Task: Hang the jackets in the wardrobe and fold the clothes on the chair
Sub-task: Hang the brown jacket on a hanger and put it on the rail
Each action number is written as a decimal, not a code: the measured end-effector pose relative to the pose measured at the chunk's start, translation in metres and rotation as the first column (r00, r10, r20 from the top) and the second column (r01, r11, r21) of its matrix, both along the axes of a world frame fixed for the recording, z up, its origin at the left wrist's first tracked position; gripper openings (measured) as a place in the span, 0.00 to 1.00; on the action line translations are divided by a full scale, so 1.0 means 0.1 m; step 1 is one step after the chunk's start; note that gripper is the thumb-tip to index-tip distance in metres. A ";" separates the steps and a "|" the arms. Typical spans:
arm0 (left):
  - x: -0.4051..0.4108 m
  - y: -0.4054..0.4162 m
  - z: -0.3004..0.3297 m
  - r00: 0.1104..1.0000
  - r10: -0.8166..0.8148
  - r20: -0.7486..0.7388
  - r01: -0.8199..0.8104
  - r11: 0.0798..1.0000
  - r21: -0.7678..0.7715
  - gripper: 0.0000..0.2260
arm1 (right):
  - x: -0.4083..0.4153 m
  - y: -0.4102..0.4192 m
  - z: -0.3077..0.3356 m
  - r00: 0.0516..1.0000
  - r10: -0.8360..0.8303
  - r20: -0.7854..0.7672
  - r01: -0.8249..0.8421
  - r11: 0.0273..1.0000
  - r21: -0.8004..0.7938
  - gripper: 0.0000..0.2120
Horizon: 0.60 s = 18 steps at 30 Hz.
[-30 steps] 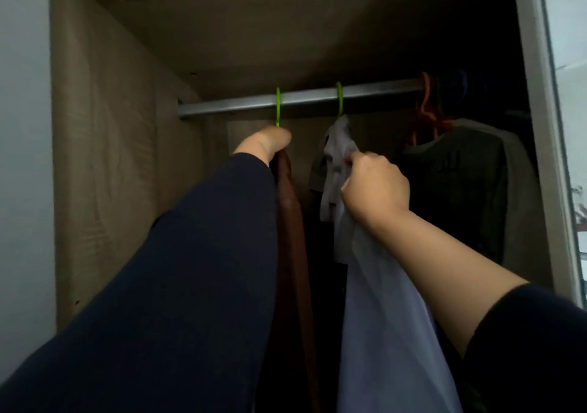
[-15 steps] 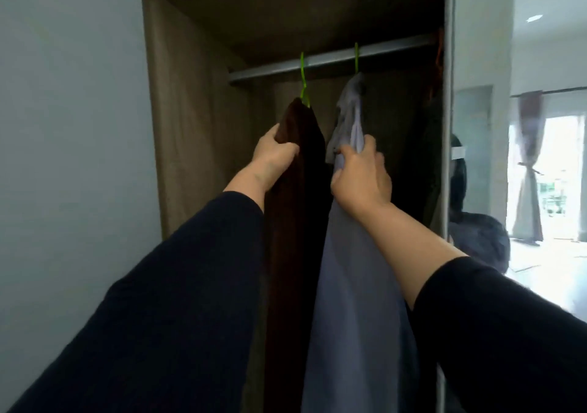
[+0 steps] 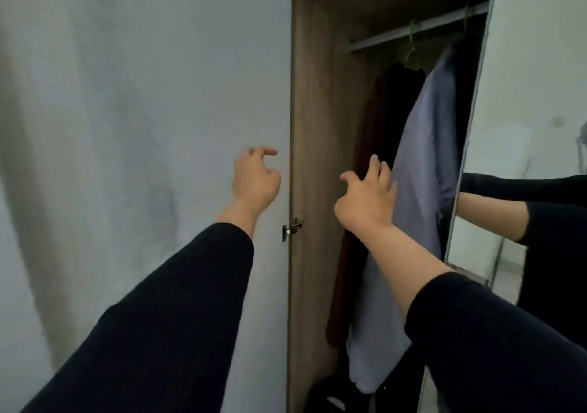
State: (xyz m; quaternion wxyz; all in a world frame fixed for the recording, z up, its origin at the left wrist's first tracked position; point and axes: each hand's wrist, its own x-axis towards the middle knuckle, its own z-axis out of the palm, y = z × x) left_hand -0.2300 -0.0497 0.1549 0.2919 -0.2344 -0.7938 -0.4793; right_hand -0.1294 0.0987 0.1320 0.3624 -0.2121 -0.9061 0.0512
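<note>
A dark brown jacket [image 3: 378, 145] hangs on a green hanger [image 3: 412, 51] from the metal rail [image 3: 384, 38] inside the wardrobe. Right of it hangs a light blue-grey jacket [image 3: 422, 171]. My left hand [image 3: 254, 180] is raised in front of the pale wall, outside the wardrobe, fingers loosely curled and holding nothing. My right hand [image 3: 368, 196] is in front of the wardrobe opening with fingers spread; its fingertips are at the edge of the blue-grey jacket, without gripping it.
The wardrobe's wooden side panel [image 3: 314, 126] carries a metal hinge [image 3: 292, 229]. A mirrored door [image 3: 521, 126] stands at the right and reflects my arms. Dark items [image 3: 330, 393] lie on the wardrobe floor. A pale wall [image 3: 127, 126] fills the left.
Both hands have let go of the hanging jackets and pulled back out of the wardrobe. My view has backed away and turned left, so more wall shows.
</note>
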 end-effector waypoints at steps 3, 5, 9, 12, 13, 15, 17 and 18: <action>0.14 -0.56 -0.06 0.946 0.285 -0.153 -0.299 0.952 -0.071 0.19 | -0.09 -0.49 -0.16 0.987 0.137 0.084 -0.134 0.990 -0.042 0.26; 0.21 -0.87 -0.07 0.873 0.411 -0.262 -0.443 0.894 -0.073 0.18 | -0.14 -0.83 -0.24 0.969 0.224 0.107 -0.219 0.974 -0.053 0.25; 0.26 -1.43 -0.05 0.725 0.668 -0.170 -0.664 0.743 0.089 0.21 | -0.23 -1.51 -0.39 0.905 0.386 0.180 -0.379 0.923 -0.074 0.26; 0.17 -1.79 -0.04 0.774 0.629 0.073 -0.631 0.758 0.162 0.24 | -0.33 -1.95 -0.47 0.840 0.484 0.245 -0.469 0.875 -0.122 0.27; 0.12 -1.89 -0.05 0.845 0.507 0.167 -0.533 0.823 0.197 0.26 | -0.36 -2.08 -0.51 0.824 0.502 0.263 -0.484 0.865 -0.135 0.27; 0.03 -2.05 -0.07 0.919 0.246 0.307 -0.319 0.924 0.213 0.25 | -0.42 -2.32 -0.57 0.805 0.523 0.280 -0.499 0.852 -0.159 0.28; -0.02 -2.18 -0.12 0.924 0.195 0.329 -0.244 0.963 0.114 0.18 | -0.49 -2.53 -0.64 0.793 0.544 0.275 -0.506 0.839 -0.200 0.29; -0.03 -2.24 -0.15 0.929 0.221 0.295 -0.254 0.964 0.078 0.13 | -0.53 -2.62 -0.68 0.788 0.554 0.268 -0.507 0.832 -0.226 0.30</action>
